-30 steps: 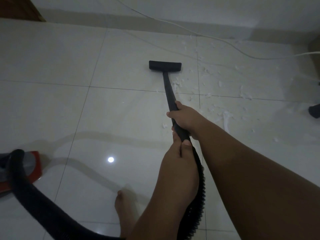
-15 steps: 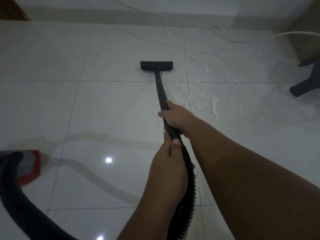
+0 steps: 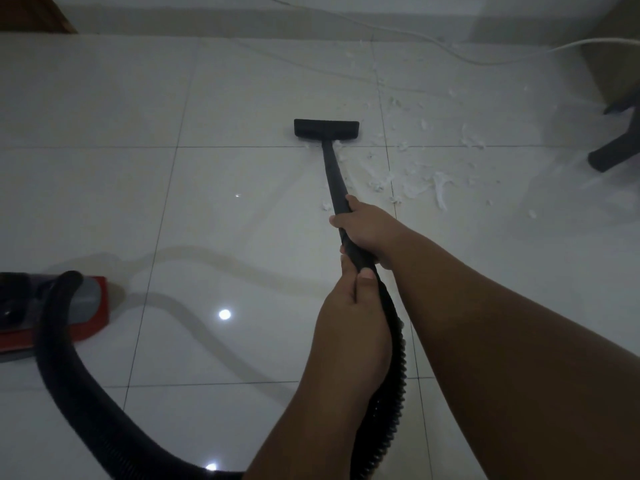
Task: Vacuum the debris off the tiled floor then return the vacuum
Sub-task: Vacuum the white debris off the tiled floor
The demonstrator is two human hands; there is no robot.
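Observation:
A black vacuum wand runs from my hands out to its flat black nozzle, which lies on the glossy white tiled floor. My right hand grips the wand further out. Just behind it, my left hand holds the wand where the ribbed black hose begins. White scraps of debris are scattered to the right of the wand and nozzle. The red and grey vacuum body sits at the left edge, with the hose looping from it.
A white cable runs along the floor by the far wall. Dark chair legs stand at the right edge beside a wooden piece of furniture. Brown wood shows in the top left corner.
The nozzle and wand have shifted slightly right toward the debris. The view has swung left, bringing more of the red vacuum body and hose into sight.

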